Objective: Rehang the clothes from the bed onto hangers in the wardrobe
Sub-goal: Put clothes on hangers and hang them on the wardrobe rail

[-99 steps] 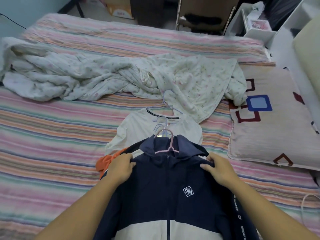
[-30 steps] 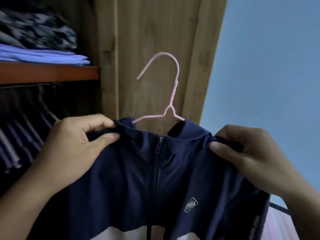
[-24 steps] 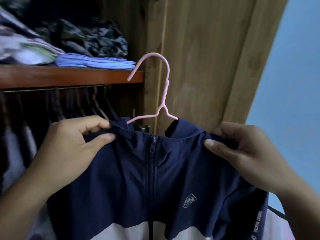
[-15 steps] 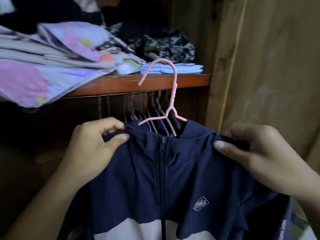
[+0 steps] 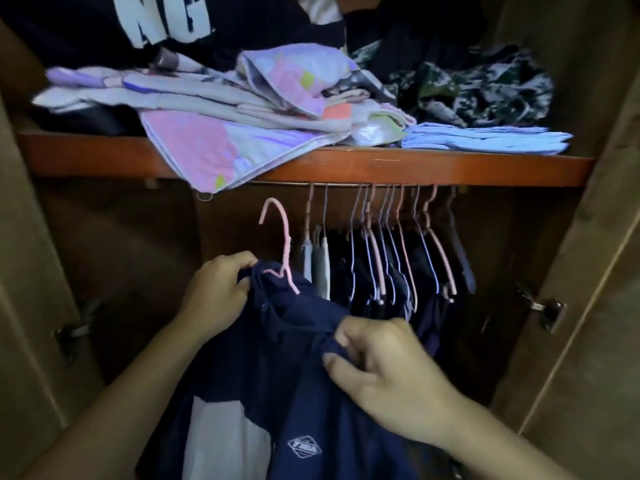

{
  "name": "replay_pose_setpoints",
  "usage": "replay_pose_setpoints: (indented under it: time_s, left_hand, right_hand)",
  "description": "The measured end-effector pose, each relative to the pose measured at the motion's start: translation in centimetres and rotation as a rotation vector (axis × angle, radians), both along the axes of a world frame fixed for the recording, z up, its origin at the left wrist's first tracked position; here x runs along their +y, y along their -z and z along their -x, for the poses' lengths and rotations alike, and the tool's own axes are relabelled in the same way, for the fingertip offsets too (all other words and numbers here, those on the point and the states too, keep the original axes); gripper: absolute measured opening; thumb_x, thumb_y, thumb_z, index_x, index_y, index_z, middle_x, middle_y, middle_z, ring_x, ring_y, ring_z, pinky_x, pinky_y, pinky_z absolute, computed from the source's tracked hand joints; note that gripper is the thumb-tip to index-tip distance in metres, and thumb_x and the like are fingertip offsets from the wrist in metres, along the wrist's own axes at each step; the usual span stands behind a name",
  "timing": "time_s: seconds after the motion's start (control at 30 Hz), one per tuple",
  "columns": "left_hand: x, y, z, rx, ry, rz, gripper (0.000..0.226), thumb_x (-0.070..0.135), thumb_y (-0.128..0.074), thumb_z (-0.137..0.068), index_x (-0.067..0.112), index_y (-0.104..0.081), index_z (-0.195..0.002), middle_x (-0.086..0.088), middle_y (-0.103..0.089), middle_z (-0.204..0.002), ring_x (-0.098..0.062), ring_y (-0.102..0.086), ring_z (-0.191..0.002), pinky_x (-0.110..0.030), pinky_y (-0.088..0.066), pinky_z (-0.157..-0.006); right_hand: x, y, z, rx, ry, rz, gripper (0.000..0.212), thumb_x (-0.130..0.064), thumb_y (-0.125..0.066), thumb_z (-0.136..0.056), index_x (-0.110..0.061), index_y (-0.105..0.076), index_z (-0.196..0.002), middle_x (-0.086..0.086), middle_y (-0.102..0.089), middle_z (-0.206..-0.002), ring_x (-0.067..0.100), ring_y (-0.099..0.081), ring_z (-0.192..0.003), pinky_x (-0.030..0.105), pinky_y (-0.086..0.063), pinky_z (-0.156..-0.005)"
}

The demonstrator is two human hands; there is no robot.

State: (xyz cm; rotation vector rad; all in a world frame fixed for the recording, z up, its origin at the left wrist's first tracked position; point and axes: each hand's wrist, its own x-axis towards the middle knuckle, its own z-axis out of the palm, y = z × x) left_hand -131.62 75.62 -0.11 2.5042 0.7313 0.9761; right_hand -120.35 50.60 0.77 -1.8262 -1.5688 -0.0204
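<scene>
Below the shelf [image 5: 346,166], at the open left end of the rail [image 5: 311,183], you hold the navy jacket [image 5: 311,393] on its pink hanger [image 5: 286,244]. Your left hand [image 5: 216,294] grips one shoulder with curled fingers, and your right hand [image 5: 384,372] pinches the other. The hook stands upright, just under the rail and not yet on it. Lift both shoulders evenly, keep the hook's opening turned toward the rail, and bring it over the bare stretch left of the hanging clothes [image 5: 381,271]. Let go only once the weight settles. A small diamond-shaped logo [image 5: 304,446] sits on the jacket's chest; its letters are too blurred to read. On the dark garment [image 5: 166,22] above the shelf, large white letters read "NG".
</scene>
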Motion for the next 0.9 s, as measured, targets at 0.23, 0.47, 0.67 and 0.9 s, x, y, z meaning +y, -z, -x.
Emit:
replay_pose_setpoints:
  time_s: [0.23,0.47,0.67,0.9]
  left_hand:
    - [3.5,0.9,-3.0,-0.026,-0.186,0.233,0.022,0.009,-0.057,-0.092,0.028,-0.069,-0.089,0.003,-0.070,-0.094,-0.019,-0.064,-0.093,-0.036,-0.053,-0.083]
    - [5.4,1.9,-2.6,-0.134,-0.099,0.389,0.020,0.015,-0.060,-0.095,0.016,-0.070,-0.112,0.001,-0.071,-0.094,-0.017,-0.066,-0.088,-0.035,-0.053,-0.086]
    - [5.3,1.0,-1.6,-0.187,-0.031,0.456,0.020,0.026,-0.055,-0.099,0.020,-0.072,-0.107,-0.001,-0.072,-0.091,-0.017,-0.068,-0.077,-0.032,-0.052,-0.070]
    - [4.6,-0.3,-1.5,-0.202,0.114,0.607,0.023,0.029,-0.063,-0.087,0.017,-0.072,-0.104,-0.001,-0.069,-0.088,-0.019,-0.064,-0.084,-0.030,-0.045,-0.067]
  right_hand:
    - [9.5,1.6,-0.4,0.261,0.083,-0.118,0.048,-0.009,-0.065,-0.085,-0.017,-0.032,-0.052,-0.006,-0.031,-0.044,0.010,-0.038,-0.043,0.016,-0.026,-0.042]
    - [17.8,1.2,0.5,0.406,0.191,-0.186,0.047,-0.009,-0.061,-0.084,-0.014,-0.032,-0.048,0.004,-0.036,-0.048,0.021,-0.039,-0.050,0.039,-0.039,-0.052]
    - [22.5,0.1,0.2,0.556,0.306,-0.257,0.032,-0.011,-0.062,-0.087,-0.005,-0.051,-0.058,0.008,-0.046,-0.058,0.021,-0.044,-0.055,0.031,-0.031,-0.056]
    - [26.3,-1.3,-1.9,0.533,0.402,-0.260,0.024,-0.015,-0.060,-0.091,-0.004,-0.058,-0.069,0.009,-0.058,-0.073,0.024,-0.052,-0.068,0.026,-0.035,-0.062]
